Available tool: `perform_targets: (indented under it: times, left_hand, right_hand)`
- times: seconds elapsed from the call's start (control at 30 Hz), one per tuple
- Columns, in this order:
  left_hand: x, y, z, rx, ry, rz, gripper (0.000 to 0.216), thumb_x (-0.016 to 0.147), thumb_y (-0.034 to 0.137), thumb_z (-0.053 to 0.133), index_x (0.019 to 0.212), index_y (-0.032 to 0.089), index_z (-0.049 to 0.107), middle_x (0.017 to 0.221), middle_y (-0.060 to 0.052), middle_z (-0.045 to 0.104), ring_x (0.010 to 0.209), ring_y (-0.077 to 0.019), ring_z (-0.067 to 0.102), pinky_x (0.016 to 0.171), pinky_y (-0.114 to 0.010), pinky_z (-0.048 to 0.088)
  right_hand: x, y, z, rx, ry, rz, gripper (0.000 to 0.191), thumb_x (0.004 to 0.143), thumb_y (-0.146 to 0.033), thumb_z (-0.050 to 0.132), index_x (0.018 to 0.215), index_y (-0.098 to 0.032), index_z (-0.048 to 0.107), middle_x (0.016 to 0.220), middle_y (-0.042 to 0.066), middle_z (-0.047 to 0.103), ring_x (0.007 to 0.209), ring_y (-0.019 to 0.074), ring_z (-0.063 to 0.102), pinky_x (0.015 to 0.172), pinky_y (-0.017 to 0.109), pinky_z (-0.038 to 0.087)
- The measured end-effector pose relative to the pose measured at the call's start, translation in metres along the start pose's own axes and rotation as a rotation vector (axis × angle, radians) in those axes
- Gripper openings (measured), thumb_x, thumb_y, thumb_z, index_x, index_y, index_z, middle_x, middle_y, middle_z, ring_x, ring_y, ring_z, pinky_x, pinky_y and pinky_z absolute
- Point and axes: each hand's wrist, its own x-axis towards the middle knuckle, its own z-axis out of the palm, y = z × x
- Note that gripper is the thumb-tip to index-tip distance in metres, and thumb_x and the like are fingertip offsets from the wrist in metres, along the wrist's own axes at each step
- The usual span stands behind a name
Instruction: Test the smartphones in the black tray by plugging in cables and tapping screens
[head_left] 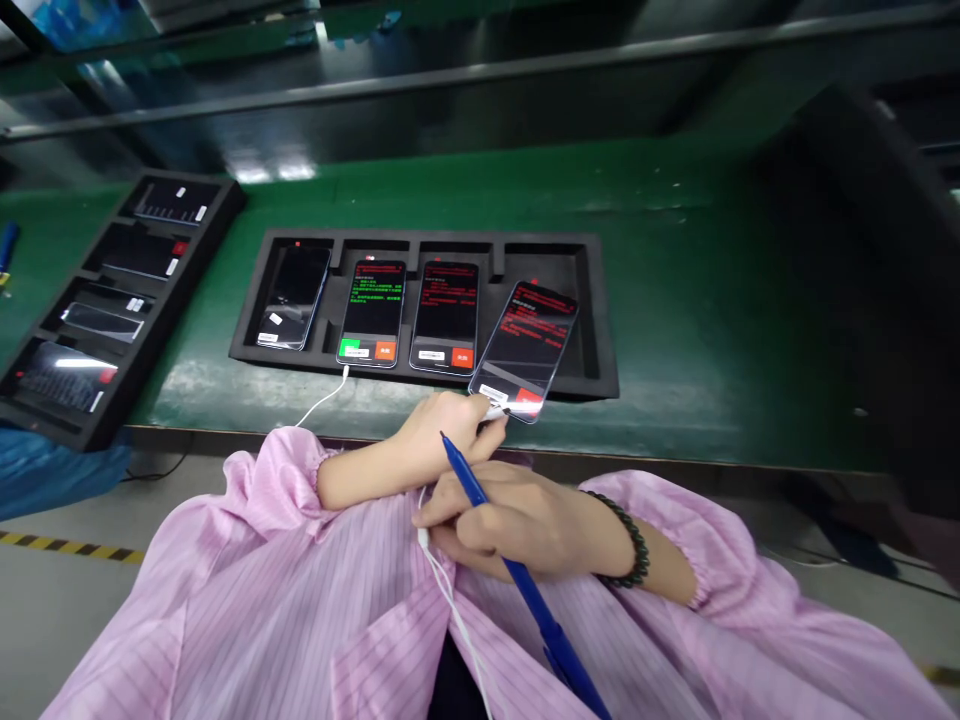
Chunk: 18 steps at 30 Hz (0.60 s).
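Note:
My left hand (439,430) pinches the near end of a phone (527,345) whose screen shows red text; the phone is tilted, its near end lifted past the front rim of the black foam tray (600,330). My right hand (517,520) is closed round a blue pen (525,585) and also holds a white cable (450,600) that trails down over my pink sleeves. In the tray lie three more phones: a dark one (294,297), one with green text and a green button (371,312), and one with red text (445,315).
A second black foam tray (225,205) with several dark phones sits at the left on the green bench. Another white cable (322,400) runs from the green-text phone over the bench edge. A dark box stands at the right.

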Motion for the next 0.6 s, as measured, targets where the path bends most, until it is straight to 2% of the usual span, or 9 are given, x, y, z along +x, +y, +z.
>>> perform_targets:
  times: [0.1,0.2,0.27,0.37,0.47,0.53,0.6]
  left_hand:
    - [0.004,0.005,0.006,0.042,-0.005,-0.011,0.022,0.093,0.031,0.054,0.075,0.019,0.058,0.062,-0.002,0.057,0.059,-0.0178,0.054,0.058,-0.030,0.027]
    - [0.007,0.010,0.003,0.020,-0.027,0.004,0.021,0.095,0.032,0.052,0.078,0.019,0.057,0.064,-0.001,0.055,0.061,-0.0183,0.054,0.059,-0.030,0.029]
    - [0.003,0.008,-0.004,-0.098,-0.091,0.041,0.024,0.096,0.031,0.051,0.075,0.020,0.052,0.063,0.000,0.051,0.061,-0.0164,0.050,0.060,-0.029,0.029]
    - [-0.016,-0.009,-0.021,-0.467,-0.156,0.110,0.033,0.098,0.038,0.052,0.072,0.020,0.044,0.066,0.002,0.047,0.063,-0.0127,0.045,0.062,-0.027,0.033]
    - [-0.047,-0.038,-0.033,-0.858,-0.016,0.063,0.055,0.094,0.067,0.051,0.069,0.020,0.041,0.065,0.004,0.042,0.060,-0.0110,0.039,0.060,-0.027,0.035]
    - [-0.070,-0.058,-0.034,-1.003,0.150,0.033,0.063,0.088,0.078,0.053,0.067,0.020,0.041,0.065,0.003,0.042,0.061,-0.0114,0.040,0.061,-0.028,0.037]
    - [-0.092,-0.076,-0.032,-1.047,0.299,0.037,0.063,0.087,0.077,0.057,0.068,0.019,0.044,0.069,-0.001,0.049,0.066,-0.0136,0.048,0.067,-0.030,0.041]
  right_hand:
    - [0.001,0.000,-0.002,0.007,0.016,0.008,0.022,0.095,-0.005,0.053,0.086,-0.022,0.043,0.097,0.003,0.071,0.095,0.0080,0.067,0.082,0.019,0.054]
    - [0.002,-0.002,-0.011,0.002,-0.003,0.017,0.021,0.097,-0.017,0.060,0.089,-0.023,0.042,0.099,0.003,0.073,0.093,0.0100,0.069,0.080,0.022,0.056]
    - [0.000,-0.006,-0.022,-0.036,0.004,0.057,0.030,0.095,-0.030,0.068,0.087,-0.025,0.040,0.102,0.003,0.074,0.092,0.0139,0.070,0.079,0.029,0.058]
    - [-0.011,-0.007,-0.043,-0.283,0.149,0.189,0.046,0.089,-0.044,0.073,0.075,-0.025,0.034,0.100,0.000,0.074,0.088,0.0217,0.071,0.074,0.041,0.059]
    - [-0.024,0.009,-0.061,-0.617,0.331,0.259,0.059,0.082,-0.055,0.077,0.064,-0.025,0.030,0.091,0.001,0.072,0.080,0.0261,0.069,0.066,0.045,0.054]
    - [-0.030,0.023,-0.064,-0.716,0.352,0.239,0.063,0.075,-0.052,0.084,0.061,-0.027,0.028,0.084,0.002,0.071,0.075,0.0278,0.068,0.062,0.044,0.050]
    - [-0.031,0.035,-0.059,-0.704,0.304,0.229,0.065,0.075,-0.050,0.085,0.062,-0.027,0.025,0.083,0.004,0.071,0.074,0.0300,0.067,0.062,0.045,0.048]
